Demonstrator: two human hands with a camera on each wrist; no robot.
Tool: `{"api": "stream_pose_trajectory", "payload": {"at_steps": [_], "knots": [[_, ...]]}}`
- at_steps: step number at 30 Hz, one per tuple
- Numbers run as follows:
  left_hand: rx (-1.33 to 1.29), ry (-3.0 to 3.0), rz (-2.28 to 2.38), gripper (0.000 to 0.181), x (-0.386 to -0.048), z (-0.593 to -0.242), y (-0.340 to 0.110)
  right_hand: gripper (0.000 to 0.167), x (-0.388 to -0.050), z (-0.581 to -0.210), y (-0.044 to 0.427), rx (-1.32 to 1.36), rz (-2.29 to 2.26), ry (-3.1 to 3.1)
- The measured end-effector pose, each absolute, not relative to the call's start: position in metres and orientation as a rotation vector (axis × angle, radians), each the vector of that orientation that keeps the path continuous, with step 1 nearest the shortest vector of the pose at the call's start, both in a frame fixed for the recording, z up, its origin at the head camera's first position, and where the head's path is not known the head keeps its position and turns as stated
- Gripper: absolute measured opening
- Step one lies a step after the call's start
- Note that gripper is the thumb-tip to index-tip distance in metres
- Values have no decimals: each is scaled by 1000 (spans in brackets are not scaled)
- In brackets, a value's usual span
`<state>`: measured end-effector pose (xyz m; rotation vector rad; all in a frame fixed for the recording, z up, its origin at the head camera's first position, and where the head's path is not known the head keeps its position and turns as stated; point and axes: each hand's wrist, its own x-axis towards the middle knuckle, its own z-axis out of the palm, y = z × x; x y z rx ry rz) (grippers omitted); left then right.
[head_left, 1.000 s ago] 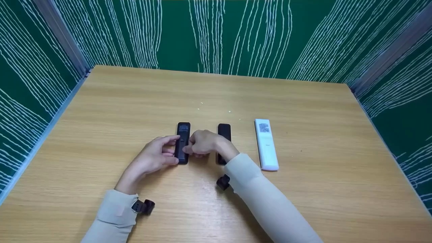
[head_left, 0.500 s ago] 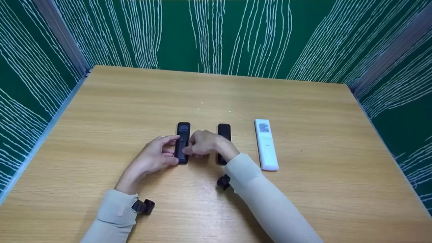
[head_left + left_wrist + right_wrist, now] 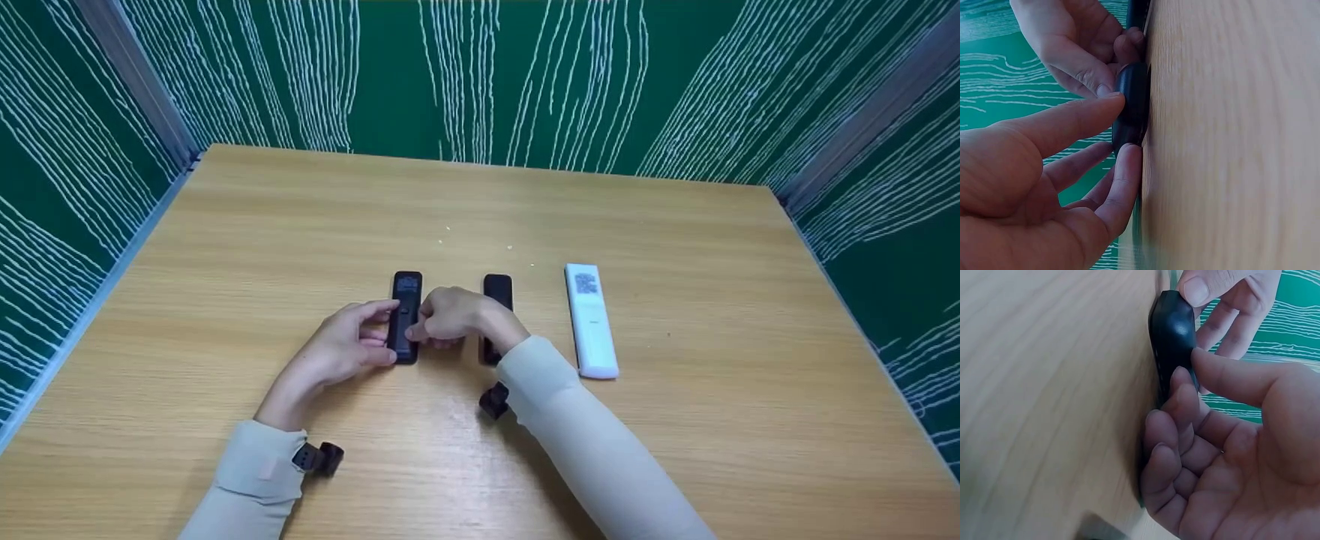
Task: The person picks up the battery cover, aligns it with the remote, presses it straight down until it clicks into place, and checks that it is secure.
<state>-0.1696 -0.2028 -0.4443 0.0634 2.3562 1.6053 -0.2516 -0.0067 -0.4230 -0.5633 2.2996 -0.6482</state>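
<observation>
A slim black remote control (image 3: 408, 288) lies back side up on the table, a label at its far end. My left hand (image 3: 339, 343) holds it from the left, thumb at the near end and fingers along the side. From the right, my right hand (image 3: 456, 313) pinches it, with the thumb on its back and the other fingers curled at its edge. In the left wrist view the remote's dark end (image 3: 1133, 90) sits between both hands. The right wrist view shows the remote's glossy near end (image 3: 1174, 329) under the left thumb.
A second black remote (image 3: 498, 289) lies beneath my right wrist, partly hidden. Farther right is a white remote (image 3: 592, 330) with a label. Small pale crumbs dot the wooden table (image 3: 300, 217) beyond the remotes. A green wall with white streaks (image 3: 390, 82) borders the table.
</observation>
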Motion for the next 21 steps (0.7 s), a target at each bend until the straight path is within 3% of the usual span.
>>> {"api": "stream_pose_trajectory", "payload": {"at_steps": [21], "knots": [[69,2388,1578,80,-168,-445,-203,32,-259,-421,-11,-504,-647,2320]]}}
